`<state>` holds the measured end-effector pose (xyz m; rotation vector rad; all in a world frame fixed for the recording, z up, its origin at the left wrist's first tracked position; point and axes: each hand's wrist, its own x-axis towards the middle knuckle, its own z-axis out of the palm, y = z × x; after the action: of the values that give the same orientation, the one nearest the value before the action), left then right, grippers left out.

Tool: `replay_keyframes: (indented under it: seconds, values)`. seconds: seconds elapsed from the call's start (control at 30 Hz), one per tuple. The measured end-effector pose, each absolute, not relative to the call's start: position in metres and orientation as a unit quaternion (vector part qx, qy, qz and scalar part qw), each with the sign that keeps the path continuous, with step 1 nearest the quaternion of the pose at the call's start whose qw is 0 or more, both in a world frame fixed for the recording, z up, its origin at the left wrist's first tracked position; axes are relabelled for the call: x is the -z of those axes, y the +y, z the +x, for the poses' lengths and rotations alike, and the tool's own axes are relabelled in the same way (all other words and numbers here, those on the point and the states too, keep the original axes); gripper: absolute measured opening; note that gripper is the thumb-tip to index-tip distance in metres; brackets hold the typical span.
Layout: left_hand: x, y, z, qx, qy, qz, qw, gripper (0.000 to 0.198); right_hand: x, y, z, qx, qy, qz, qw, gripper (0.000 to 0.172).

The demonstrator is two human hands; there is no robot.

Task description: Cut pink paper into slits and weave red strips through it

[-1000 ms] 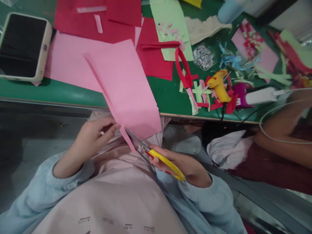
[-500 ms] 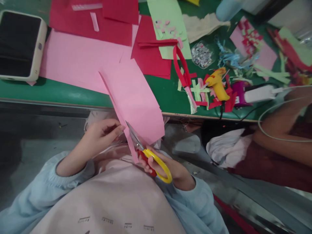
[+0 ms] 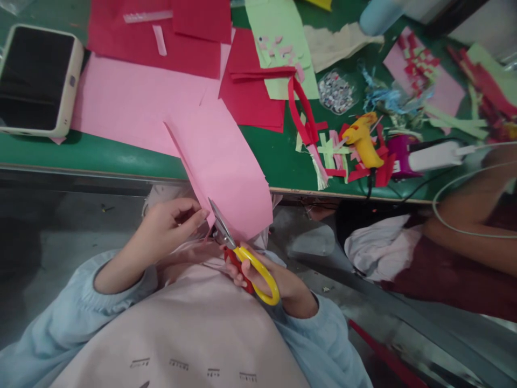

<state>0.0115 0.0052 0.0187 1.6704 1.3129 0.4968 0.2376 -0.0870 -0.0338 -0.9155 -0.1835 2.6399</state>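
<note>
My left hand (image 3: 167, 229) pinches the near left edge of a pink paper sheet (image 3: 226, 167) that hangs over the front edge of the green table (image 3: 92, 153). My right hand (image 3: 269, 275) grips scissors (image 3: 242, 256) with yellow and red handles; their blades are in the sheet's near edge, beside a narrow strip partly cut off on the left. Both hands are held above my lap, in front of the table.
A phone (image 3: 38, 78) lies at the table's left. Red (image 3: 157, 32), pink (image 3: 133, 102) and light green (image 3: 283, 43) sheets cover the middle. A yellow glue gun (image 3: 363, 143), paper scraps and a cable lie to the right. Another person's arm (image 3: 472, 215) is at the right.
The scissors have moved left and turned more upright, cutting further into the pink sheet. The sheet has dropped lower and its top has come down toward the table.
</note>
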Motion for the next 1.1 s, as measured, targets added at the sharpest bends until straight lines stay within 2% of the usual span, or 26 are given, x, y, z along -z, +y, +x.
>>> replay_keyframes:
  seconds: [0.37,0.53,0.83,1.1]
  values:
    - [-0.021,0.005,0.014,-0.205,0.532,0.678,0.465,0.034,0.057,-0.099,0.24,-0.939,-0.03,-0.298,0.17,0.039]
    - [-0.02,0.005,0.013,-0.202,0.529,0.682,0.463,0.035,0.052,-0.096,0.24,-0.937,-0.045,-0.309,0.159,0.043]
    - [-0.017,0.003,0.009,-0.192,0.528,0.681,0.469,0.034,0.047,-0.091,0.239,-0.931,-0.073,-0.321,0.154,0.039]
    - [-0.018,0.004,0.009,-0.192,0.532,0.685,0.459,0.036,0.043,-0.091,0.236,-0.926,-0.058,-0.34,0.155,0.052]
